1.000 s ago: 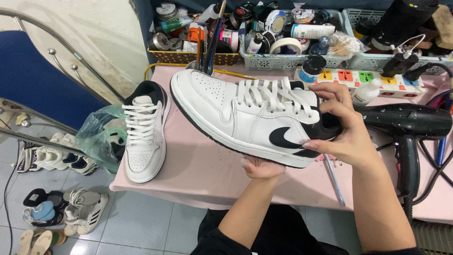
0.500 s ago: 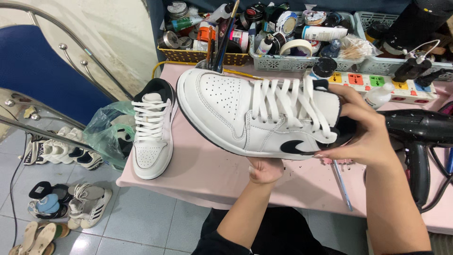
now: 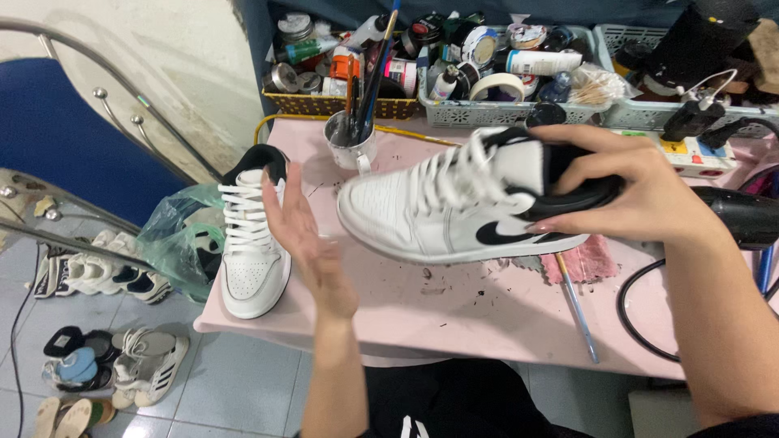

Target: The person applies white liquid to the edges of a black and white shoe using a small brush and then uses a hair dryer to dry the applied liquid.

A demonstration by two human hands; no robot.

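The right hand [image 3: 641, 191] grips a white-and-black sneaker [image 3: 471, 203] by its heel above the pink table [image 3: 454, 312], while the left hand [image 3: 304, 235] hovers open and empty.

I see the held shoe [image 3: 454, 215] as white with a black collar and a black curved mark on its side; its laces are white. The second shoe [image 3: 251, 235] on the counter [image 3: 454, 312] repeats that white and black scheme. The counter is pale pink with dark smudges. A pink cloth [image 3: 580, 261] lies there, beside a black dryer [image 3: 742, 215], and the plastic bag [image 3: 174, 243] is green.
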